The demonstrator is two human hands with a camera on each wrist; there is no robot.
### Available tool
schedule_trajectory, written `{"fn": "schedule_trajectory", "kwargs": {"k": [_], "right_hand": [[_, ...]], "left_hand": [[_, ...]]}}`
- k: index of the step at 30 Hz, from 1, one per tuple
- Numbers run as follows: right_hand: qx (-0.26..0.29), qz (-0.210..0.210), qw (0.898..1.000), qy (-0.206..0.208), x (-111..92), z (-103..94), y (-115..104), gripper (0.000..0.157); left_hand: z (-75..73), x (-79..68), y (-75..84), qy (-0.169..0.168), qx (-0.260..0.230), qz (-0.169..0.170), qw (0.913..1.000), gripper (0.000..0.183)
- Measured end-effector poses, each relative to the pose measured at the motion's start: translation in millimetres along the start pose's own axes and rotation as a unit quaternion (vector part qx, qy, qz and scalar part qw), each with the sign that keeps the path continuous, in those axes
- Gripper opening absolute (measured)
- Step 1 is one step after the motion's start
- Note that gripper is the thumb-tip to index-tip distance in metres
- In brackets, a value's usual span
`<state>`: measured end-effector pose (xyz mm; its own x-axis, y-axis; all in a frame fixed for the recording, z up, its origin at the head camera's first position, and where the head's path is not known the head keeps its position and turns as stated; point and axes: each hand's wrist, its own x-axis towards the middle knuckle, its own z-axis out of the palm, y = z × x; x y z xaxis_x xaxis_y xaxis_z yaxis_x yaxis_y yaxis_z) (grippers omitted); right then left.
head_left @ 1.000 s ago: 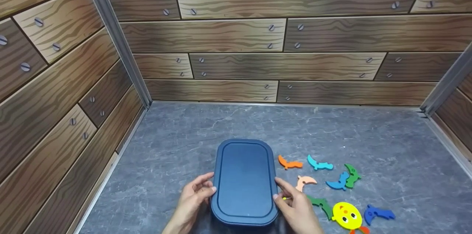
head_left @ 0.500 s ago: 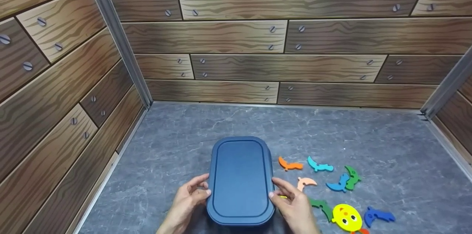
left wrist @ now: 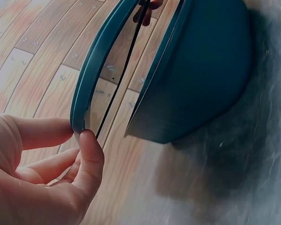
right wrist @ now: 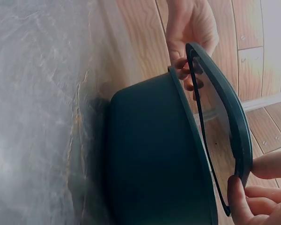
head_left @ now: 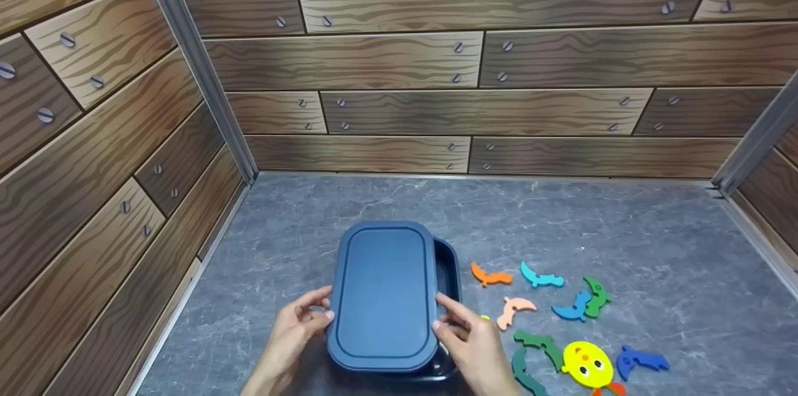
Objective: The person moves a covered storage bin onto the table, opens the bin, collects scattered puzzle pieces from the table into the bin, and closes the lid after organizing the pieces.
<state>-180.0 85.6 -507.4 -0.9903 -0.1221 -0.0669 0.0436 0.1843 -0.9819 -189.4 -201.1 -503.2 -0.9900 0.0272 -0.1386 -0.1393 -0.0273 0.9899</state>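
Observation:
A dark blue rectangular lid [head_left: 383, 296] with rounded corners is held up between two hands. My left hand [head_left: 290, 333] pinches its left edge between thumb and fingers, and my right hand [head_left: 477, 346] pinches the right edge the same way. Beneath the lid stands a deep container [head_left: 447, 271] of matching colour, its right side and near right corner uncovered. Both wrist views show a gap between the lid [left wrist: 84, 84] and the rim of the container [right wrist: 150, 150]. The lid hides most of the container's inside.
Right of the container lie several colourful flat toy pieces, among them an orange one [head_left: 491, 276], a light blue one [head_left: 541, 276] and a yellow smiling face [head_left: 587, 363]. Wood-patterned walls [head_left: 386, 59] surround the grey marbled surface [head_left: 299, 215].
Both hands have raised the lid off the container and carried it left and slightly away. The container's right side and more of the green pieces have come into view.

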Motion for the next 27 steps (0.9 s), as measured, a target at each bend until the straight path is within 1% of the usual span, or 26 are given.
{"fn": "schedule_trajectory", "kwargs": {"k": [5,7,9,11,14,16,18,24,27], "right_hand": [[0.023,0.001,0.998,-0.051,4.9,6.8,-1.8,0.054],[0.028,-0.008,0.998,-0.059,6.7,9.8,-2.6,0.054],[0.029,-0.028,0.998,-0.055,8.2,13.6,-3.2,0.053],[0.025,-0.048,0.998,-0.041,9.5,18.4,-3.7,0.051],[0.016,-0.059,0.998,-0.019,11.9,25.9,-4.7,0.049],[0.010,-0.058,0.998,-0.013,13.7,30.3,-5.5,0.047],[0.001,-0.059,0.998,-0.014,15.5,33.9,-5.9,0.046],[-0.023,-0.093,0.995,-0.027,18.6,42.1,-4.3,0.045],[-0.025,-0.101,0.994,-0.037,19.4,46.2,-4.1,0.045]], "left_hand": [[-9.1,0.4,3.4,0.018,0.021,-0.004,0.9996,0.051],[-12.8,0.6,4.1,0.021,0.025,-0.008,0.9994,0.050],[-16.6,1.0,5.0,0.024,0.026,-0.014,0.9993,0.050],[-20.5,1.7,5.4,0.026,0.028,-0.018,0.9991,0.049],[-25.4,2.2,6.0,0.032,0.031,-0.013,0.9989,0.048],[-28.4,2.3,6.1,0.036,0.031,-0.007,0.9989,0.047],[-31.1,1.8,6.3,0.039,0.030,-0.003,0.9988,0.047],[-39.1,0.9,5.4,0.039,0.033,0.000,0.9987,0.048],[-43.1,0.6,3.6,0.044,0.030,0.006,0.9986,0.046]]}}
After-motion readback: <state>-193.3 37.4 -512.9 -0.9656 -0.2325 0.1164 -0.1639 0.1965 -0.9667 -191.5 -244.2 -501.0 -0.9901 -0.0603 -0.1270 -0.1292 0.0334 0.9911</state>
